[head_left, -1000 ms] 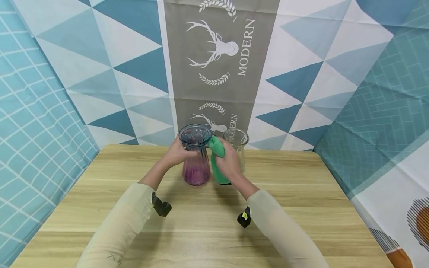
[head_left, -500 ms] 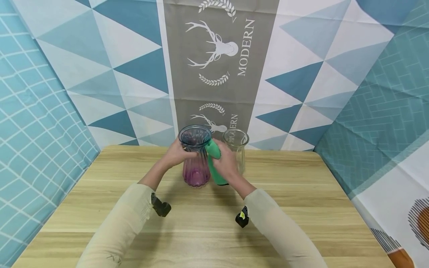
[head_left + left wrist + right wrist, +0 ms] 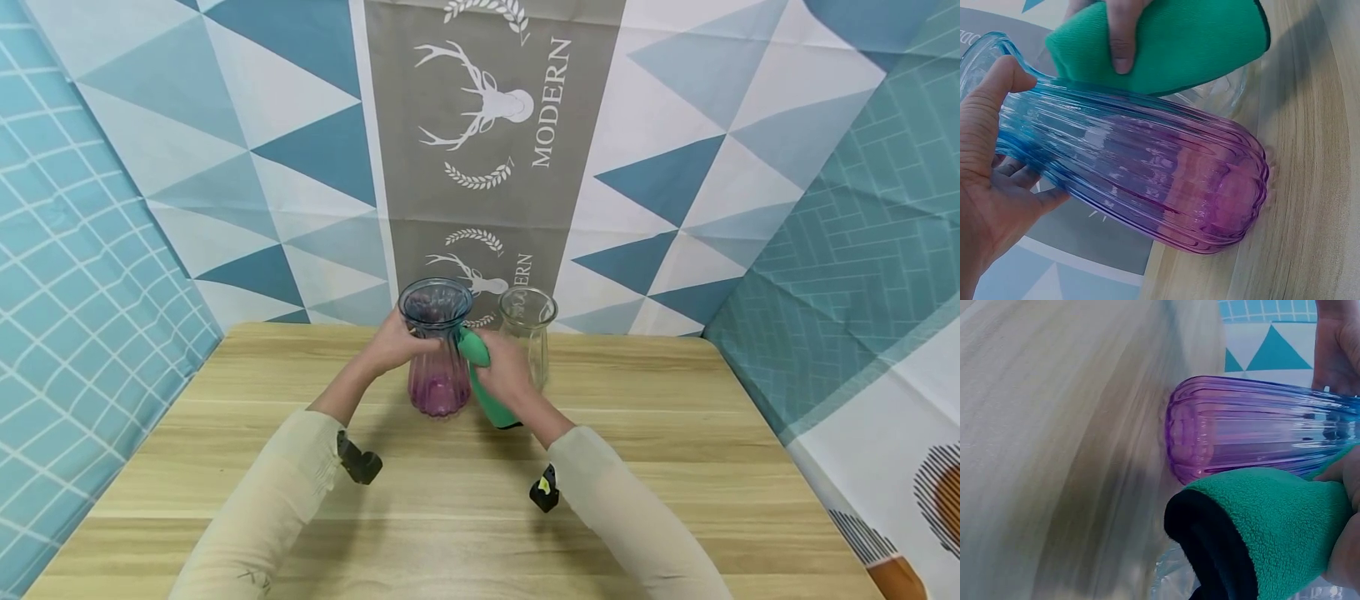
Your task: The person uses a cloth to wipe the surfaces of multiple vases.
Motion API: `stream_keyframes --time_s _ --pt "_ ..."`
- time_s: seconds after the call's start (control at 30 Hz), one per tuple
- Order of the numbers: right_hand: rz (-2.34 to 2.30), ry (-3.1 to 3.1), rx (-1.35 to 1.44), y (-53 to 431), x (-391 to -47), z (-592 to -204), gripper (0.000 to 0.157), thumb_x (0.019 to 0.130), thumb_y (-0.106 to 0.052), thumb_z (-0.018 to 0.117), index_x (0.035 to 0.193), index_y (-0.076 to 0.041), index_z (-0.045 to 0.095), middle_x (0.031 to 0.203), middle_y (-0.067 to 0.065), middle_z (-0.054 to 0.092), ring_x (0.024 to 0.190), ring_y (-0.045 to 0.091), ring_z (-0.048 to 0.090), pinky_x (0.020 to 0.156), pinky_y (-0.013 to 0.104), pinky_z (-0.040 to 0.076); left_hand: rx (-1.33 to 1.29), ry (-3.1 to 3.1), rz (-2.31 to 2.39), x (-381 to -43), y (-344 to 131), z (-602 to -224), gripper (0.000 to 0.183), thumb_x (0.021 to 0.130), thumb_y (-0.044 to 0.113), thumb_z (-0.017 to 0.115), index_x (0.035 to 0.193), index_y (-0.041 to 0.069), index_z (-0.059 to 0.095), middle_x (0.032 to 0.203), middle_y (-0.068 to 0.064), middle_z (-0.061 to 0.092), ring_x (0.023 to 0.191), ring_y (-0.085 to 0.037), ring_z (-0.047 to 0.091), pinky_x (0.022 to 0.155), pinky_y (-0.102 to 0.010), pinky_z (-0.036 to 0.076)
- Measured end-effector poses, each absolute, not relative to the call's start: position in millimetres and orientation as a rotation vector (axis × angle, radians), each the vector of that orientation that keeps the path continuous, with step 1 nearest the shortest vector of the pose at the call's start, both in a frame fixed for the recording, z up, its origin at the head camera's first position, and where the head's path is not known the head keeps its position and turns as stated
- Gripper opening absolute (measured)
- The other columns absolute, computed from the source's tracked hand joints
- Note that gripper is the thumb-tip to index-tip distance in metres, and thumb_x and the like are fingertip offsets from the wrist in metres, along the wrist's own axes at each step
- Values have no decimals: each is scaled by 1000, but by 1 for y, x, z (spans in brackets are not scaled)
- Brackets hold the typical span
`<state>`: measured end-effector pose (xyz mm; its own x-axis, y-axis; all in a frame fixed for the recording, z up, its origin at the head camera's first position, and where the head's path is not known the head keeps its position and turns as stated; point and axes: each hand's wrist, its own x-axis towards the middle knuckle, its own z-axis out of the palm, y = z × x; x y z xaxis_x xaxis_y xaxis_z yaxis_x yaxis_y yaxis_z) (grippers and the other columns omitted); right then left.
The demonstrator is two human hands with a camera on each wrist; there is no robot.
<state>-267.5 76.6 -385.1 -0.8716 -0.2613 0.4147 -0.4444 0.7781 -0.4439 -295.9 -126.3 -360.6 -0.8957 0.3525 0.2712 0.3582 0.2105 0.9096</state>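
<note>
A ribbed glass vase [image 3: 438,375], blue at its flared rim and fading to purple at the base, stands upright on the wooden table. Around its neck curls my left hand [image 3: 393,342], thumb in front and fingers behind, as the left wrist view shows. My right hand [image 3: 504,364] grips a folded green cloth [image 3: 1166,47] with a dark edge and holds it against the vase's right side, near the neck. In the right wrist view the cloth [image 3: 1272,525] covers part of the vase [image 3: 1241,428].
A clear glass vase [image 3: 528,308] stands just right of the cloth, partly hidden by my right hand. Bare wooden tabletop [image 3: 465,533] lies in front of both forearms. Patterned fabric [image 3: 487,192] hangs behind the table, with more on both sides.
My right hand has moved slightly left and down with the green cloth along the vase's side. The left hand keeps its grip on the neck, and the vase stays in place.
</note>
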Motion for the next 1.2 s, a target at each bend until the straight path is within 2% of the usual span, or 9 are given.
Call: stream_keyframes --time_s 0.13,0.37,0.57,0.77,0.83,0.97,1.2 --pt "794 -2706 536 78 -267 -391 53 75 0 65 126 -11 56 105 7 66 91 23 61 79 38 52 -706 -2454 -1813 -296 -127 -362 82 73 -2 70 142 7 26 136 -21 43 132 -35 38 110 -49 32" --pt "800 -2777 507 80 -265 -402 48 77 -1 65 123 -12 58 103 8 66 90 23 60 77 39 52 -693 -2475 -1804 -294 -126 -361 83 73 1 71 142 8 24 137 -20 43 133 -36 37 111 -51 31" --pt "775 -2823 493 81 -265 -413 49 76 0 66 123 -12 58 102 7 66 88 23 61 75 38 52 -689 -2466 -1804 -294 -125 -361 81 72 -1 71 141 7 28 135 -20 45 130 -35 39 111 -49 32" --pt "747 -2883 481 82 -267 -421 48 79 -4 67 125 -11 56 110 8 66 98 26 61 84 41 52 -694 -2448 -1814 -295 -125 -361 82 72 -2 70 141 7 27 135 -21 45 129 -35 40 110 -50 32" --pt "735 -2894 484 82 -267 -421 47 79 -3 67 124 -11 57 111 9 66 100 27 61 85 42 52 -688 -2447 -1818 -295 -125 -360 82 72 -2 70 141 7 27 135 -21 45 130 -34 40 110 -50 32" --pt "663 -2936 521 84 -267 -422 44 75 0 66 118 -10 60 105 8 66 94 24 61 79 41 53 -661 -2462 -1819 -294 -125 -359 83 72 -2 70 141 7 26 135 -20 45 129 -34 41 110 -49 32" --pt "537 -3009 593 85 -268 -429 32 76 1 64 106 -11 61 94 5 65 85 21 60 73 39 53 -626 -2490 -1824 -292 -124 -358 85 72 -2 71 142 6 24 136 -21 44 128 -35 42 109 -49 34"
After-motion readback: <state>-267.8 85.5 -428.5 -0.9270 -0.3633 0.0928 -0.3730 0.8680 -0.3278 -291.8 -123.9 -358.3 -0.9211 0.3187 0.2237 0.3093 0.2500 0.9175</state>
